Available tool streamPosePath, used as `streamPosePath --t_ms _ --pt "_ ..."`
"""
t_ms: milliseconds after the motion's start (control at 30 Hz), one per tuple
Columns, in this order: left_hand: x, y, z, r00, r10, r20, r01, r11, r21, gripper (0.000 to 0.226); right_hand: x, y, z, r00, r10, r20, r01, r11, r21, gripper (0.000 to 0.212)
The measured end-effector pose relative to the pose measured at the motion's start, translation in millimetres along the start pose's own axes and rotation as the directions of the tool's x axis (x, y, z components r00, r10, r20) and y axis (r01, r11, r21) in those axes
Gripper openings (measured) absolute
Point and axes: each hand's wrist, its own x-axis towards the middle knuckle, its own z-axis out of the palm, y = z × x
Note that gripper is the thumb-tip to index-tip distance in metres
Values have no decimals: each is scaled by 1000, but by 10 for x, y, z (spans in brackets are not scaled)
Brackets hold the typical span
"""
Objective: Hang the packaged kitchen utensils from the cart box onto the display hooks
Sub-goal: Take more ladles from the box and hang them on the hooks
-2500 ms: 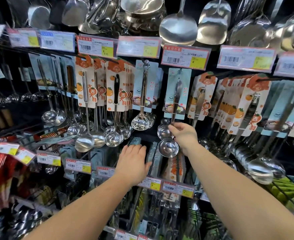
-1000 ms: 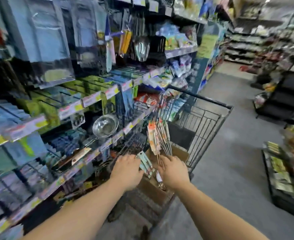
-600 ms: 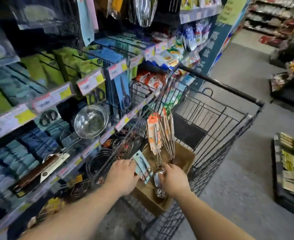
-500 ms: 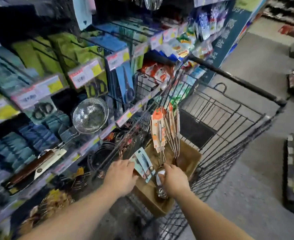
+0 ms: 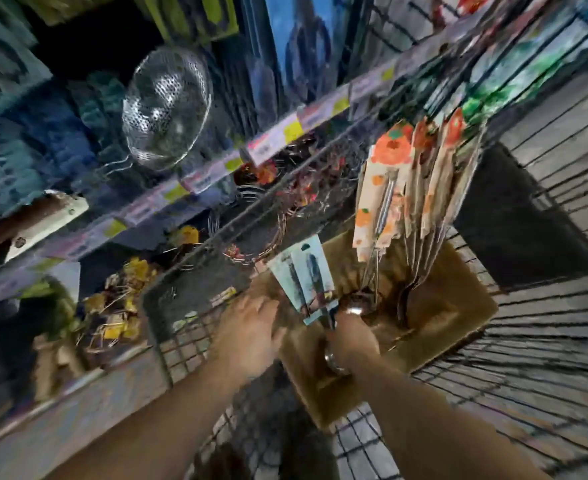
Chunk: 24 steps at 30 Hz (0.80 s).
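A brown cardboard box sits inside the wire cart. Several ladles on orange-and-white cards stand upright in it, handles up. My right hand is inside the box and grips the metal stem of a utensil on a light blue card, its shiny bowl showing below my fist. My left hand lies at the box's left edge beside the blue cards; the frame is too blurred to tell how its fingers lie.
Shelving with price-label rails runs along the left. A wire mesh strainer hangs out from it. Yellow-tagged wire goods fill the bottom shelf. Grey floor lies to the right of the cart.
I turned from the display hooks to the cart. Both hands came down to the box, the view dropped closer, and my right hand now grips a blue-carded utensil.
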Motion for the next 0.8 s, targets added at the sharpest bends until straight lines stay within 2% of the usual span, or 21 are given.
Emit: streamPosePath --t_ms 167,333,467,600,800 --pt "43 -8 177 998 -50 29 51 998 -25 52 308 -2 193 999 34 -35 -27 983 182 20" --pt "67 3 233 997 -72 36 74 996 -55 51 378 41 228 997 52 -59 -35 968 248 26" --pt "56 17 236 998 -60 8 61 995 -75 48 316 56 222 996 34 -84 -9 959 282 23" --pt "45 89 189 1000 -26 7 27 995 -101 46 175 48 128 987 -12 -159 60 952 300 21" --pt "54 264 175 995 -27 93 42 985 -165 47 -86 -140 -101 969 -117 -219 192 912 363 18"
